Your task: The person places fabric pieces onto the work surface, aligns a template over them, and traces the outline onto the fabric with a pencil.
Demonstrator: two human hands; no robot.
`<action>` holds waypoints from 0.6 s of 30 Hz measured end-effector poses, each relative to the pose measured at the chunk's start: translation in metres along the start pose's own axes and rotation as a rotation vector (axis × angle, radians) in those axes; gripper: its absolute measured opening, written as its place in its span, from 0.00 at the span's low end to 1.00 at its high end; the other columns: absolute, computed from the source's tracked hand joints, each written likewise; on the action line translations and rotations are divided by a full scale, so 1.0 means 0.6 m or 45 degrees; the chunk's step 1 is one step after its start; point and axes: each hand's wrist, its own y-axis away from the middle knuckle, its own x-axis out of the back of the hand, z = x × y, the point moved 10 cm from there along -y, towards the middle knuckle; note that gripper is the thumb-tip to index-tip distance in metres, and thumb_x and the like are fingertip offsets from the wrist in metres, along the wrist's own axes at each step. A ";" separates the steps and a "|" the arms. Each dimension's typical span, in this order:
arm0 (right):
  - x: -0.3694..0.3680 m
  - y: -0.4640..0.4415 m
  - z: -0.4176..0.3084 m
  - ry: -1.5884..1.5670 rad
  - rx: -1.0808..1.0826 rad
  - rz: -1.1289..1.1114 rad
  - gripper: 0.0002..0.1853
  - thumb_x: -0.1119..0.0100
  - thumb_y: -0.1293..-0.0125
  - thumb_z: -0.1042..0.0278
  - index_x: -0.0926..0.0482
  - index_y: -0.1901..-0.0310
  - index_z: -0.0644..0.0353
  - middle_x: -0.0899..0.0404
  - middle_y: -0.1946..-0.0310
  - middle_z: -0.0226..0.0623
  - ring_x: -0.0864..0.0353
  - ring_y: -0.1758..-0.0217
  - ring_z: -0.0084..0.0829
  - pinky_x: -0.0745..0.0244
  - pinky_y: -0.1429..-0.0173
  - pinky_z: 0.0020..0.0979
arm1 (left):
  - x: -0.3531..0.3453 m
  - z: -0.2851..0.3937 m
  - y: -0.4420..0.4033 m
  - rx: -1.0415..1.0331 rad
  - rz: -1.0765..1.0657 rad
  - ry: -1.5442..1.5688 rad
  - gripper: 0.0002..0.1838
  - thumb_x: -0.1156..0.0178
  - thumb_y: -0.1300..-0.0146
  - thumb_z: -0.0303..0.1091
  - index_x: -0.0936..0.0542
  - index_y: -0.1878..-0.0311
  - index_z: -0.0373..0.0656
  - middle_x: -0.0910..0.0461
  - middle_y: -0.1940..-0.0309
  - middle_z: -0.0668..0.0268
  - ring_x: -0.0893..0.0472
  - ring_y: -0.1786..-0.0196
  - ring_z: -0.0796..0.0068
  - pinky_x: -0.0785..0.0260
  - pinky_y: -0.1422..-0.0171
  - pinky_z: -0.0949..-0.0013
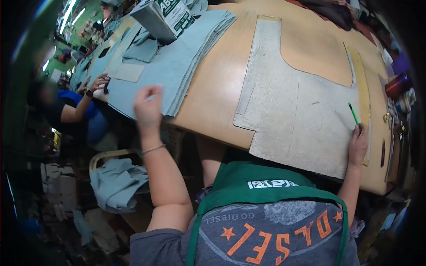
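My right hand is closed around a green pencil, with its tip pointing away from me. It rests at the right edge of a large, worn greyish-white pattern piece with a curved cut-out on its far side. My left hand hangs in the air in front of a thick stack of light blue fabric. Its fingers are curled in and slightly blurred, and nothing shows in them. A bracelet circles that wrist.
A metal tin stands on the fabric stack, near smaller pattern pieces. A co-worker's hand is at the stack's left edge. Crumpled blue cloth lies below left. Tools line the right side of the wooden table.
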 end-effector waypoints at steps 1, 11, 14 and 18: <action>-0.001 0.002 -0.004 0.009 0.046 0.023 0.10 0.51 0.38 0.68 0.31 0.60 0.65 0.29 0.71 0.45 0.31 0.70 0.44 0.35 0.64 0.36 | -0.044 -0.004 0.011 -0.208 -0.019 -0.122 0.11 0.38 0.50 0.34 0.23 0.67 0.36 0.23 0.69 0.58 0.24 0.65 0.68 0.32 0.58 0.69; -0.017 -0.005 -0.015 -0.009 -0.035 -0.184 0.13 0.44 0.43 0.65 0.30 0.64 0.67 0.32 0.75 0.42 0.32 0.74 0.36 0.36 0.69 0.33 | -0.132 -0.022 0.001 -0.123 -0.423 -0.825 0.12 0.44 0.47 0.40 0.23 0.71 0.40 0.25 0.70 0.57 0.24 0.66 0.56 0.31 0.61 0.58; -0.013 -0.007 -0.023 0.010 0.010 -0.198 0.11 0.44 0.43 0.66 0.30 0.66 0.66 0.33 0.75 0.42 0.32 0.74 0.36 0.36 0.68 0.33 | -0.142 -0.022 0.001 -0.220 -0.452 -0.869 0.10 0.46 0.46 0.38 0.24 0.73 0.41 0.26 0.71 0.58 0.23 0.66 0.56 0.31 0.62 0.56; -0.017 -0.008 -0.029 0.006 -0.005 -0.231 0.10 0.44 0.43 0.66 0.30 0.69 0.66 0.33 0.76 0.41 0.32 0.73 0.38 0.36 0.67 0.34 | -0.137 0.003 -0.001 -0.232 -0.434 -0.845 0.09 0.48 0.45 0.36 0.24 0.74 0.42 0.25 0.71 0.58 0.23 0.67 0.56 0.31 0.63 0.56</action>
